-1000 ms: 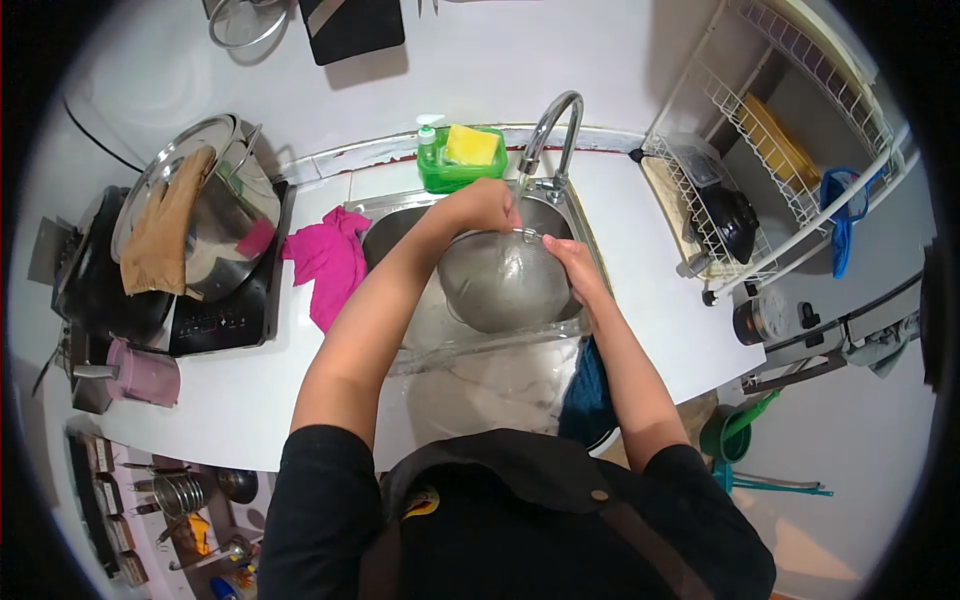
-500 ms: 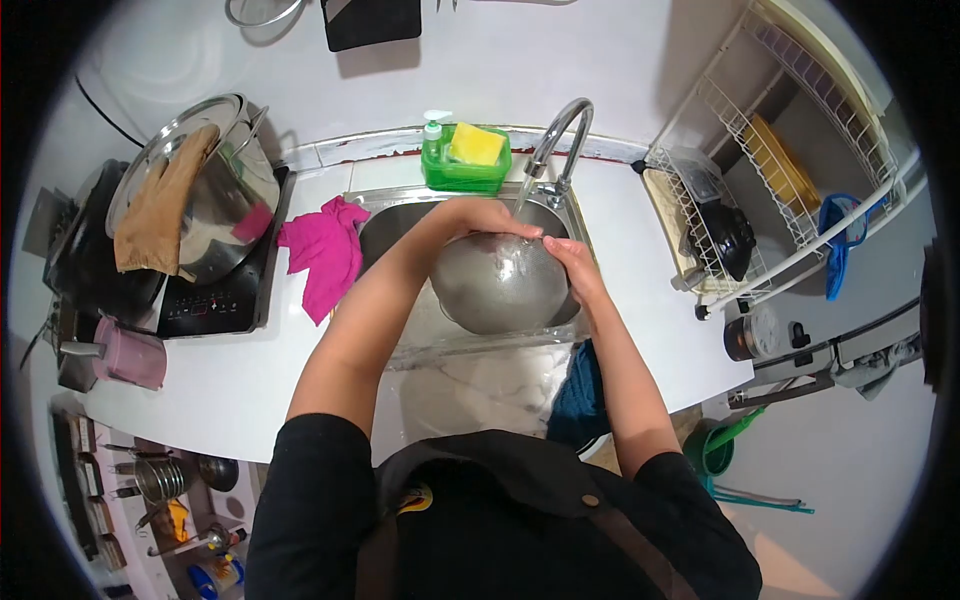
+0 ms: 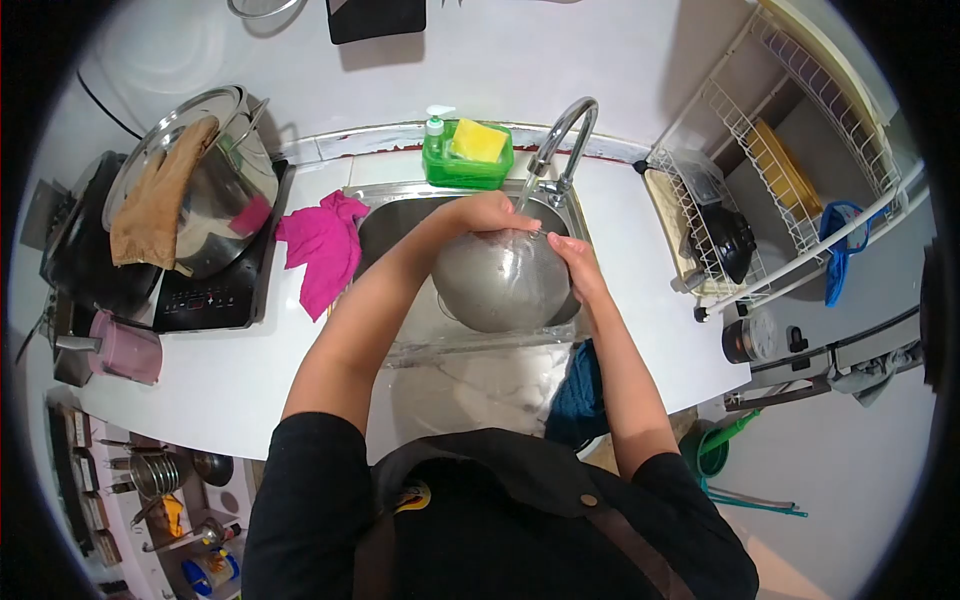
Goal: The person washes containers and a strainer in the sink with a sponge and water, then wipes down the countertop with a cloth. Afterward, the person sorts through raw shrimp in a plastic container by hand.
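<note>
A bowl [image 3: 503,282] is being held in the sink [image 3: 374,190], just below the tap [image 3: 570,140] — apparently it is being rinsed, as water [image 3: 524,193] is being run towards its upper rim. The rim is being pinched by the right hand [image 3: 578,262], whose thumb is being laid along the near face. The left hand [image 3: 490,213] is being placed at the upper rim, beside the stream; whether its fingers are being closed on the metal cannot be told. For the next move, a firm grip is probably being called for, since wet metal is being handled. A rounded grey face, wet-looking — with bright glints — is being shown.
</note>
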### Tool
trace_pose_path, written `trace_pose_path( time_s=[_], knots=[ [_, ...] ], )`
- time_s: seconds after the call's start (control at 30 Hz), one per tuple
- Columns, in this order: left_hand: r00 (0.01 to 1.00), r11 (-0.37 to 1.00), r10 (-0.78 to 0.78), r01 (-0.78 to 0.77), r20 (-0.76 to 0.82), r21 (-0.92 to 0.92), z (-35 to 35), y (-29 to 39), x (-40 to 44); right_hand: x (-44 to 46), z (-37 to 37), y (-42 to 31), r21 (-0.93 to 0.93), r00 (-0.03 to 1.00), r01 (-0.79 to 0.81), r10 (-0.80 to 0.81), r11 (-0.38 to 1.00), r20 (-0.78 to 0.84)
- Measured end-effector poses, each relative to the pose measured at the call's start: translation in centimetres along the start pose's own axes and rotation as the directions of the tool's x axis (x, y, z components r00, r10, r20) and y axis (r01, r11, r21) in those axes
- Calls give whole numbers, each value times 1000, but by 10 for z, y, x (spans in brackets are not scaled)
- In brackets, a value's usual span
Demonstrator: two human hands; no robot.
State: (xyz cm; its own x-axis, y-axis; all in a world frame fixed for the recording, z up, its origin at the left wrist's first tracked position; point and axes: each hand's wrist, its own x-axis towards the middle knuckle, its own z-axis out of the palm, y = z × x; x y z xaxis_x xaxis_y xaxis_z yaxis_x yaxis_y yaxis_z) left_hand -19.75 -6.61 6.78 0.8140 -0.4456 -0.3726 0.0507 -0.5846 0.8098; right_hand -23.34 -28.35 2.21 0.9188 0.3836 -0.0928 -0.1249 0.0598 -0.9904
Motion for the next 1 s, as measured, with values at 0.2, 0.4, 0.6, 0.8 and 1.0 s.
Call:
trace_pose_path(
  time_s=[0.2, 0.4, 0.6, 0.8, 1.0],
  knots=[
    [466, 513, 856, -720, -223, 468, 23, 0, -1, 0, -2, 5, -49, 997, -28, 25, 998, -77],
    [595, 60, 793, -295, 134, 954, 32, 3, -17, 10, -4, 12, -215, 996, -3, -17, 977, -91],
    [809, 212, 568, -320, 150, 923, 20, 25, -53, 24, 8, 13, -351, 998, 26, -44, 936, -43],
    [801, 352, 599, -270, 6, 896, 5, 19, -52, 27, 23, -1, -311, 996, 88, -82, 946, 34],
    [819, 873, 439, -291, -369, 392, -33, 70, -102, 15, 39, -56, -6, 991, 81, -80, 997, 110]
  ],
)
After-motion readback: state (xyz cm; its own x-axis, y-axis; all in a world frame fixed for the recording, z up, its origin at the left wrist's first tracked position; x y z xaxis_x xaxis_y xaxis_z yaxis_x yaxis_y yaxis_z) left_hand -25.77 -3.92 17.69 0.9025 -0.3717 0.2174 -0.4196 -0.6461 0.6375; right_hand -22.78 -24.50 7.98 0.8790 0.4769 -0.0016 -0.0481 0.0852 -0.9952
